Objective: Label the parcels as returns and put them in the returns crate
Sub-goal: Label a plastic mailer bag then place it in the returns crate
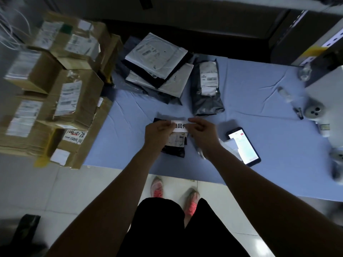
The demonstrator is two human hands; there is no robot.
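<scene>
White printed label (179, 125) held over a black parcel (175, 150)
Left hand (159, 131) and right hand (202, 131) each pinched an end of the strip; the parcel lay on the blue cloth (259, 112), near a lit phone (243, 145).

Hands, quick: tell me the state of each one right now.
Left hand: pinching the left end of the white label.
Right hand: pinching the right end of the same label.
</scene>
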